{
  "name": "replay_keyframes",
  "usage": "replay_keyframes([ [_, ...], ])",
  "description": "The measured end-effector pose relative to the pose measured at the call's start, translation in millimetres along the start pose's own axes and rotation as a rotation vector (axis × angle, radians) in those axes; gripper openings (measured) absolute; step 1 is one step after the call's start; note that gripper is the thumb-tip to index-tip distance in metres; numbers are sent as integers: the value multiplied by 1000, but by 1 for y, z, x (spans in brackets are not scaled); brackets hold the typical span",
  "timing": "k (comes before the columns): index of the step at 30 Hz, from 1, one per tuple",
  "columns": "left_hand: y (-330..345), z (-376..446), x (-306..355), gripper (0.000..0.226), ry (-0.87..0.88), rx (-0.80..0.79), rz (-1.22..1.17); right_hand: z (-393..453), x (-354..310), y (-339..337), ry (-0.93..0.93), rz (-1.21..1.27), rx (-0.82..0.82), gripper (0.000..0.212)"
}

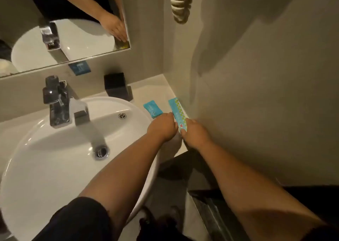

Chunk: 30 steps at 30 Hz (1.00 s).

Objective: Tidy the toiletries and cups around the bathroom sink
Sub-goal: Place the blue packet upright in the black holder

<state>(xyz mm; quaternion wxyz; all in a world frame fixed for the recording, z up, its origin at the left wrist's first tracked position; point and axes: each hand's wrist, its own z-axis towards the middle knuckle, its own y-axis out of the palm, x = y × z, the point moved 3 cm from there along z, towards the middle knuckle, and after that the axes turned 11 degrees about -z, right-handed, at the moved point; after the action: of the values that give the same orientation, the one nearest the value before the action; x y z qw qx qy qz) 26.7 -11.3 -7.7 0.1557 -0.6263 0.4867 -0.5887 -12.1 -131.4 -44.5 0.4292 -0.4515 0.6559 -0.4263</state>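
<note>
A long turquoise packet with a green dotted edge (177,112) lies along the counter's right side against the wall. My right hand (196,134) grips its near end. My left hand (162,126) is curled at its left edge and touches it. A small blue sachet (152,109) lies flat on the counter just left of the packet, beside the sink rim. A black square cup (115,83) stands at the back of the counter by the wall.
The white round sink (55,167) fills the left, with a chrome tap (58,103) behind it. A mirror (64,30) hangs above, with a blue label (79,68) under it. A coiled cord (178,2) hangs on the right wall. The counter (156,90) ends near my right wrist.
</note>
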Motion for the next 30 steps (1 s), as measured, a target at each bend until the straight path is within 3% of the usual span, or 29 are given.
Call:
replay_keyframes([
  [7, 12, 60, -14, 28, -314, -137, -161, 35, -9, 13, 146, 58, -2, 28],
  [13, 25, 80, -29, 16, -443, -208, -218, 42, -10, 17, 244, 154, 33, 32],
  [15, 26, 81, -32, 14, -457, -196, -260, 42, -8, 15, 282, 289, 33, 31],
  [18, 21, 83, -35, 10, -444, -128, -458, 42, -8, 3, 323, 611, 25, 25],
  [23, -23, 72, -35, 24, -406, 49, -848, 45, -26, -29, 308, 952, 41, 20],
  [30, -128, 46, -47, 19, -294, 305, -1040, 71, -107, -96, -16, 928, -3, 13],
])
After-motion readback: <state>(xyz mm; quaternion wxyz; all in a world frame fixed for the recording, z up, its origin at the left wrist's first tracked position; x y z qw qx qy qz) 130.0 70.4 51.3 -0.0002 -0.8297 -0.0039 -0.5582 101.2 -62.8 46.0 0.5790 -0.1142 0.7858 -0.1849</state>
